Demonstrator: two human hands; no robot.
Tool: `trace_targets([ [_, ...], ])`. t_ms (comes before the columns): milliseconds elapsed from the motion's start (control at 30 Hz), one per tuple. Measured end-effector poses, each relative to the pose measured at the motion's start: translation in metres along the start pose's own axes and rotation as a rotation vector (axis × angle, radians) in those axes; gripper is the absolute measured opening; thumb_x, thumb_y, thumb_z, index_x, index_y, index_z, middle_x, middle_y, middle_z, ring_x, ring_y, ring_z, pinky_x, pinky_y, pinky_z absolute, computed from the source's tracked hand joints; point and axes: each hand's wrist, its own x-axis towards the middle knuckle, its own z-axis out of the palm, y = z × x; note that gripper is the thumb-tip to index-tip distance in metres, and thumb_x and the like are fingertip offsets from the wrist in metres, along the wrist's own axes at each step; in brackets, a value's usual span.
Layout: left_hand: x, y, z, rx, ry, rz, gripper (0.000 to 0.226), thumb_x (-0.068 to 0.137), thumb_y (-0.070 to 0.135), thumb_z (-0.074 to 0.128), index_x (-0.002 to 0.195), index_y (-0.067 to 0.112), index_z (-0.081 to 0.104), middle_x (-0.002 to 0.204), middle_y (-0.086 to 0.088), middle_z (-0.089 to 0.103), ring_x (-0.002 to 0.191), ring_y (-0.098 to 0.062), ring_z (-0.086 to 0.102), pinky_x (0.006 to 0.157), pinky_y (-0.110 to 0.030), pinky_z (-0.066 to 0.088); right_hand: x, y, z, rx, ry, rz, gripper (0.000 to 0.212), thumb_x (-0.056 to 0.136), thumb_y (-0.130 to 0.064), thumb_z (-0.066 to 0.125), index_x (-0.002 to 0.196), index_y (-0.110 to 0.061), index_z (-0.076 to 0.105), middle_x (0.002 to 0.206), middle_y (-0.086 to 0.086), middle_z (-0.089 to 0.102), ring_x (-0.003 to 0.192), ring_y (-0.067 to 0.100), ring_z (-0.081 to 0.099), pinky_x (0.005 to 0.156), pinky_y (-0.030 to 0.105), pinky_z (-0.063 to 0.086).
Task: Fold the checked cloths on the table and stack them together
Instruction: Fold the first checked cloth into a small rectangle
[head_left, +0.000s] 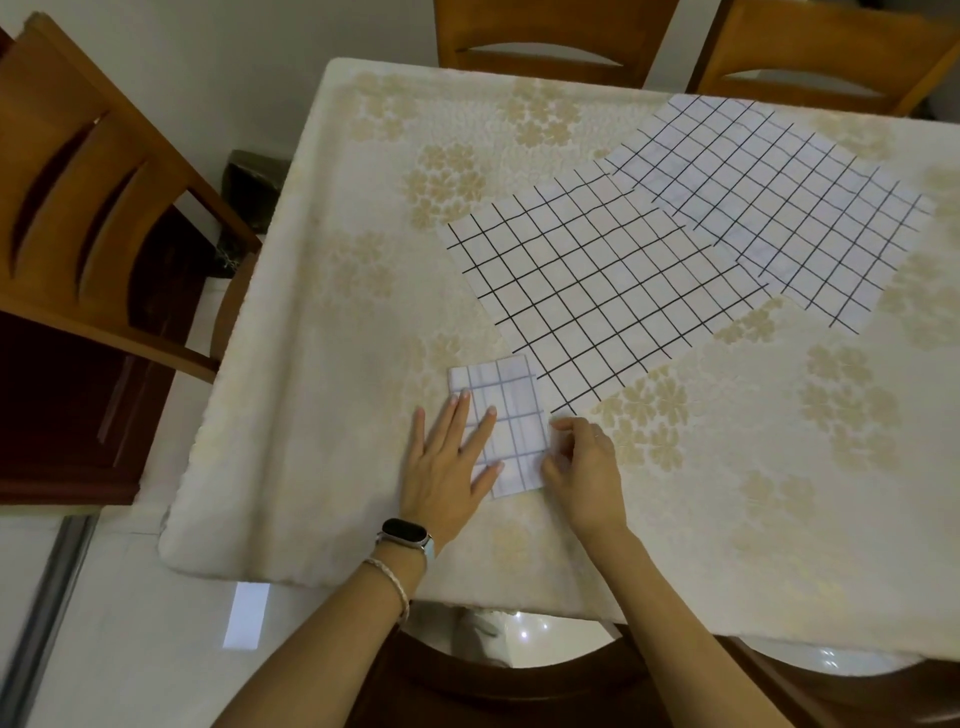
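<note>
A small folded checked cloth (506, 410) lies near the table's front edge. My left hand (449, 462) rests flat on its left half with straight, spread fingers. My right hand (582, 470) touches the folded cloth's right edge with curled fingers that seem to pinch it. Behind it a larger checked cloth (597, 286) with dark lines lies spread flat. A second spread checked cloth (779, 202) lies further back right, and its near corner overlaps the first one.
The table (322, 322) carries a cream cloth with pale flower prints. Wooden chairs stand at the left (93, 208), at the back (550, 41) and back right (831, 52). Another chair back (519, 686) is just below the table's front edge.
</note>
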Motion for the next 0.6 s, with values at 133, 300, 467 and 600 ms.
trace_targets([
  [133, 0.001, 0.0, -0.002, -0.011, -0.012, -0.005, 0.074, 0.093, 0.066, 0.027, 0.154, 0.025, 0.023, 0.162, -0.015, 0.017, 0.15, -0.029, 0.015, 0.118, -0.057, 0.015, 0.015, 0.003, 0.005, -0.251, 0.037, -0.35, 0.045, 0.089, -0.011, 0.059, 0.134, -0.01, 0.055, 0.136, 0.01, 0.057, 0.123, 0.029, 0.051, 0.103, 0.041, 0.043],
  [300, 0.011, -0.008, -0.006, 0.005, -0.023, 0.003, 0.097, 0.078, 0.083, 0.035, 0.153, 0.022, 0.026, 0.16, -0.022, 0.017, 0.149, -0.035, 0.017, 0.116, -0.062, 0.014, 0.048, 0.009, 0.011, -0.51, -0.157, -0.488, 0.056, 0.101, -0.038, 0.032, 0.152, -0.013, 0.032, 0.16, 0.006, 0.028, 0.149, 0.026, 0.023, 0.121, 0.042, 0.012],
  [467, 0.019, -0.014, -0.009, 0.002, -0.057, 0.02, 0.114, 0.067, 0.092, 0.036, 0.154, 0.019, 0.025, 0.16, -0.026, 0.01, 0.149, -0.039, 0.008, 0.113, -0.069, 0.009, 0.058, 0.015, 0.012, -0.63, -0.237, -0.44, 0.066, 0.101, -0.053, 0.015, 0.157, -0.018, 0.013, 0.165, 0.003, 0.013, 0.152, 0.023, 0.008, 0.122, 0.051, 0.012],
  [600, 0.019, -0.014, -0.01, -0.013, -0.087, 0.021, 0.115, 0.067, 0.093, 0.034, 0.155, 0.02, 0.021, 0.161, -0.025, 0.008, 0.15, -0.039, 0.006, 0.112, -0.07, 0.01, 0.057, 0.014, 0.012, -0.627, -0.246, -0.431, 0.066, 0.101, -0.054, 0.012, 0.157, -0.018, 0.012, 0.165, 0.003, 0.011, 0.152, 0.023, 0.008, 0.121, 0.053, 0.014],
])
